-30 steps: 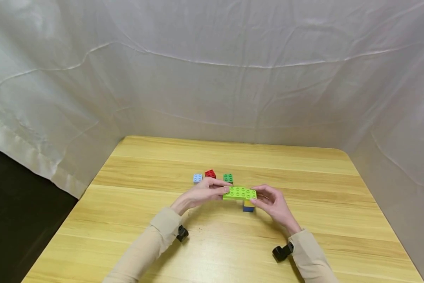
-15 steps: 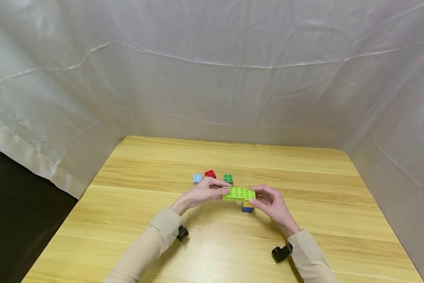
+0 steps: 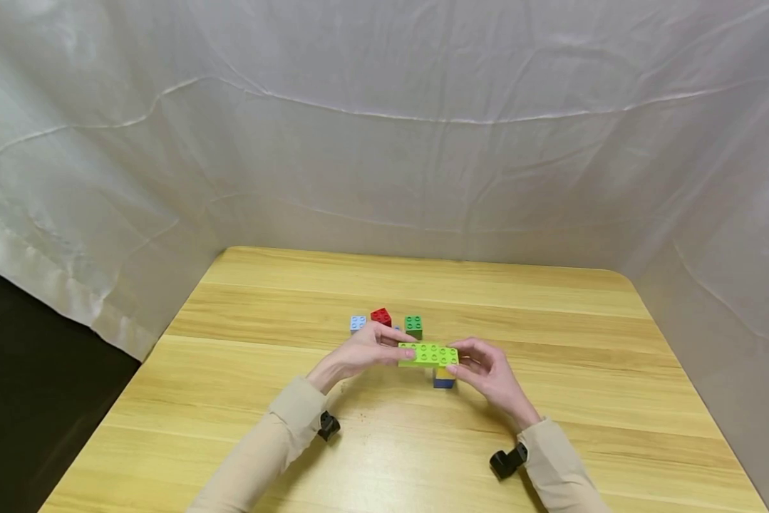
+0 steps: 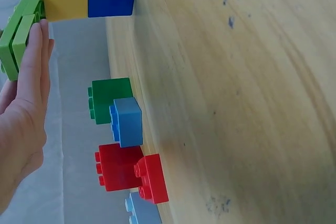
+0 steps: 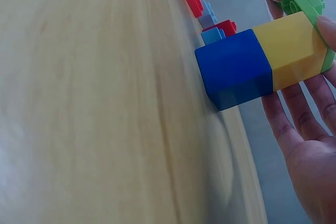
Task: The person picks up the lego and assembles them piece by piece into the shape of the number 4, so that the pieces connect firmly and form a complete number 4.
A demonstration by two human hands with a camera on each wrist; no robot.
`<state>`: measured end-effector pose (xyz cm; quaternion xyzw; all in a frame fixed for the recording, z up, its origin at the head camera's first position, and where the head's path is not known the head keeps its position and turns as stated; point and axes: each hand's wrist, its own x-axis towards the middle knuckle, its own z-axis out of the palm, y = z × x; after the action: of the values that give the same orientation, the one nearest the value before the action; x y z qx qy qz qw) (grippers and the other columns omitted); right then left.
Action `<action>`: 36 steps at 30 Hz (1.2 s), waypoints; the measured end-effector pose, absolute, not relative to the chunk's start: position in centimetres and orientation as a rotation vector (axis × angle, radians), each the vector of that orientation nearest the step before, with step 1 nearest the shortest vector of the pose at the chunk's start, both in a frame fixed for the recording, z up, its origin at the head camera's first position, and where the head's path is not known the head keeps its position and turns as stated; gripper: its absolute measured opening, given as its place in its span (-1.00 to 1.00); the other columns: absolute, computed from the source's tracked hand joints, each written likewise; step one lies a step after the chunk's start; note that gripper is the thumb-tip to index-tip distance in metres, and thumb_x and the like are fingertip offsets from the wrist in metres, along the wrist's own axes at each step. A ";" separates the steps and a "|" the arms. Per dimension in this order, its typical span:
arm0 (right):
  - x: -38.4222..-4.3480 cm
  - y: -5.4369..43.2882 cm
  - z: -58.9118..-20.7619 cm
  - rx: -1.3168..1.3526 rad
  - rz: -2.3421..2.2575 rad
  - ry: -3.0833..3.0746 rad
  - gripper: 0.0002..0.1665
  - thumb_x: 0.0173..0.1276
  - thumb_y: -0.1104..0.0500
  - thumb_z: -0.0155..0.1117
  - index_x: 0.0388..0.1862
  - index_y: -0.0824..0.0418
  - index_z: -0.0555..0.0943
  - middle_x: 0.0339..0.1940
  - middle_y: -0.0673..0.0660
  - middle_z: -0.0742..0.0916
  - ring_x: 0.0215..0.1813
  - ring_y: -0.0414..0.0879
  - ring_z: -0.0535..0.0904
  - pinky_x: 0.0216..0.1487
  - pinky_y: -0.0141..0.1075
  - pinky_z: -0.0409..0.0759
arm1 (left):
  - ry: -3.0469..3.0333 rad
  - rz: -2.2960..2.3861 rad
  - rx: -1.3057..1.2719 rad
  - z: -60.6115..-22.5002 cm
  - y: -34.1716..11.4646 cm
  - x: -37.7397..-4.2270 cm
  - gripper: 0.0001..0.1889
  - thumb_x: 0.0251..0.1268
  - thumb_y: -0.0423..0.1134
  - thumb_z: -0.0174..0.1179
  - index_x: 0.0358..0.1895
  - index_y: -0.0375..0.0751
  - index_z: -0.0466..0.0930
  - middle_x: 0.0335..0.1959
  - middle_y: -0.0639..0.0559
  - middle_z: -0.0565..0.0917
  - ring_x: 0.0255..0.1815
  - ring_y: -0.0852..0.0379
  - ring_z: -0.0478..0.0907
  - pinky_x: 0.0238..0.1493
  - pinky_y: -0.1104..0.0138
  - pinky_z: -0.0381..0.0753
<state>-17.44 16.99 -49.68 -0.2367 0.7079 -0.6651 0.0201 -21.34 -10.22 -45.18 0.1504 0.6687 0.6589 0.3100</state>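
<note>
The lime-green piece [image 3: 430,352], low and just right of centre in the head view, should handle light, stiff and slightly slick, so I favour its ends: my left grip [image 3: 361,351] pinches one, my right grip [image 3: 496,377] the other. Beneath my right grip are the yellow brick [image 5: 291,51] and blue brick [image 5: 233,69]; whether blue touches the counter [image 3: 397,449], I can't tell.
</note>
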 end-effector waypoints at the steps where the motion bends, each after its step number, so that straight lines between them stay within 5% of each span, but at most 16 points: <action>1: -17.4 16.9 -49.7 -0.733 -2.062 2.193 -0.56 0.28 0.43 0.35 0.11 0.57 0.50 0.01 -0.17 0.71 0.04 -0.29 0.67 0.16 -0.47 0.66 | 1.764 1.742 0.396 -45.2 -10.3 -21.3 -0.61 0.34 -0.41 0.27 0.20 -0.48 0.58 0.08 -0.33 0.72 -0.05 0.11 0.75 0.28 -0.08 0.59; 21: -17.2 16.5 -49.6 -0.714 -2.002 2.210 -0.58 0.29 0.39 0.38 0.11 0.47 0.54 0.03 -0.05 0.70 0.04 -0.19 0.68 0.16 -0.45 0.67 | 1.787 1.780 0.394 -45.2 -10.8 -20.7 -0.61 0.29 -0.42 0.31 0.16 -0.49 0.60 -0.04 -0.20 0.77 -0.13 0.11 0.76 0.22 -0.10 0.61; 36: -17.1 16.0 -49.7 -0.699 -2.008 2.176 -0.56 0.29 0.37 0.39 0.11 0.50 0.54 0.00 -0.10 0.70 0.00 -0.27 0.68 0.12 -0.44 0.69 | 1.768 1.758 0.414 -45.5 -11.6 -20.6 -0.58 0.30 -0.37 0.32 0.19 -0.48 0.58 0.03 -0.28 0.74 -0.07 0.09 0.76 0.21 -0.09 0.63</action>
<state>-17.08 16.04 -49.67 -0.2296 0.7143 -0.6592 0.0496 -20.62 -11.62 -45.51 0.1561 0.6669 0.6629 0.3024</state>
